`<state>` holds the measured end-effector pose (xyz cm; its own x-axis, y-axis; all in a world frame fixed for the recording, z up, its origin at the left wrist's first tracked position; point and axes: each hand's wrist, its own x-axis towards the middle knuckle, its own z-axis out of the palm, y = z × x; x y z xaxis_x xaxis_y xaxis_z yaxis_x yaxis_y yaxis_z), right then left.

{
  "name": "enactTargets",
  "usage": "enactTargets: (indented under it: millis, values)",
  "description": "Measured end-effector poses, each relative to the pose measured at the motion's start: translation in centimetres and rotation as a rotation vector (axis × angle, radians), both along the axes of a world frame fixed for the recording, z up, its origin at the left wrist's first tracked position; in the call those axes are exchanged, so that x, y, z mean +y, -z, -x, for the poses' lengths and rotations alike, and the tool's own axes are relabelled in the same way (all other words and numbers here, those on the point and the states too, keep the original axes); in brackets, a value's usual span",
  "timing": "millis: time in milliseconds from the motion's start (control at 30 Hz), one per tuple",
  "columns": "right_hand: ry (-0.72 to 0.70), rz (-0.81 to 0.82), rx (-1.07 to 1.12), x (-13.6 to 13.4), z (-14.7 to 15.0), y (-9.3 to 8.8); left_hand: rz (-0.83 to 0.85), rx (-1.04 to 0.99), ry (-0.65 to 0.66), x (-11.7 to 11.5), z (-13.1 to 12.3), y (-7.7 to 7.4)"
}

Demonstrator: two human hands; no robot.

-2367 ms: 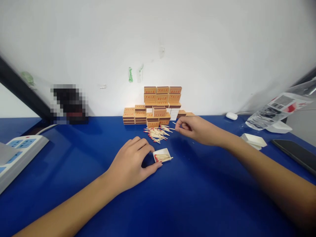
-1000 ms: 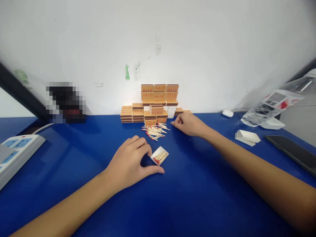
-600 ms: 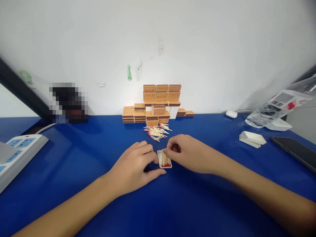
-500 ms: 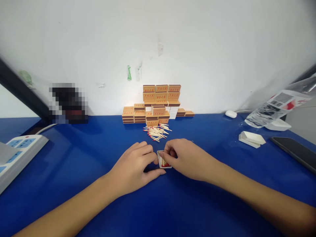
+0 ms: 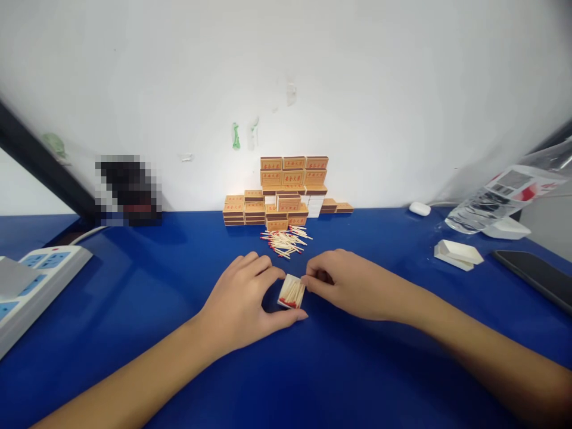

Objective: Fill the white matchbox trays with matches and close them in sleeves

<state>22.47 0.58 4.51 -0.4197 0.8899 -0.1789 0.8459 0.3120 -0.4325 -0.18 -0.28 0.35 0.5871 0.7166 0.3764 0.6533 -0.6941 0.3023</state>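
Observation:
A small white matchbox tray (image 5: 283, 285) sits tilted on the blue table between my hands, with several red-headed matches (image 5: 292, 294) lying side by side in it, heads toward me. My left hand (image 5: 245, 295) curves around its left side, the index finger by the upper corner and the thumb along the near edge. With thumb and index finger closed, my right hand (image 5: 342, 283) pinches the tray's upper right corner; its other fingers are curled under. Beyond the hands lies a loose heap of matches (image 5: 286, 241), in front of stacked orange matchboxes (image 5: 292, 179).
At left are a white power strip (image 5: 49, 280) and a blurred dark object (image 5: 129, 190). To the right lie white empty trays (image 5: 458, 253), a white earbud case (image 5: 420, 208), a tilted plastic bottle (image 5: 496, 199) and a black phone (image 5: 534, 277). A white wall stands behind.
The tray has turned, its near edge now slanting. My right hand has drawn back from over the tray to its right corner, leaving the matches in view. The left thumb reaches slightly farther right.

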Motion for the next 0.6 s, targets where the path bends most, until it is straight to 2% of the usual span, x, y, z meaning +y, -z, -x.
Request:
enactTargets:
  millis: [100, 200, 267, 367, 467, 600]
  values:
    - [-0.003, 0.033, 0.091, 0.9, -0.6, 0.2, 0.019, 0.013, -0.013, 0.0, 0.0, 0.1]
    - [0.105, -0.16, 0.103, 3.7, -1.6, 1.1, 0.014, 0.034, -0.015, 0.1, 0.1, 0.1]
    - [0.125, -0.286, 0.137, 6.0, -2.2, 2.0, 0.006, 0.039, -0.014, 0.2, 0.2, 0.1]
    - [0.093, -0.321, 0.153, 8.7, -2.3, 3.1, -0.001, 0.045, -0.012, 0.1, 0.4, 0.0]
    - [0.075, -0.306, 0.149, 9.6, -2.0, 3.7, -0.006, 0.049, -0.012, 0.1, 0.6, 0.0]
    - [0.091, -0.287, 0.116, 9.2, -2.1, 3.8, 0.003, 0.054, -0.006, 0.2, 0.5, 0.0]
